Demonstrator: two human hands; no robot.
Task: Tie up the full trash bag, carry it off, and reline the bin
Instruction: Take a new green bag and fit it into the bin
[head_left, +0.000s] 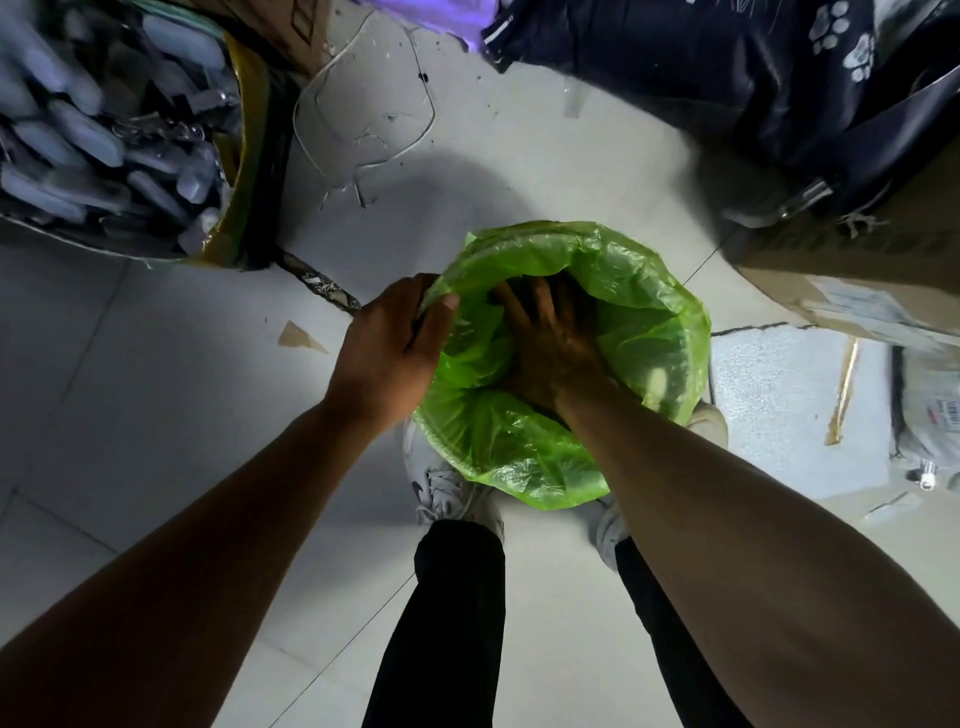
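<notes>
green liner going into the bin

we look straight down at a green bag draped over the mouth of a bin, which sits on the pale tiled floor just ahead of our white shoes. the bin's own wall is hidden under the plastic.

our left hand is at the rim's nine o'clock side, fingers curled over the folded edge of the bag and pinching it there. our right hand is down inside the opening, fingers spread flat and pressing the plastic toward the bottom; it grasps nothing.

at ten o'clock stands a cardboard box filled with pale plastic pieces. at two o'clock a dark cloth with paw prints lies over another carton. a loose wire loops on the floor at twelve o'clock, and a scrap of cardboard lies near nine o'clock.
</notes>
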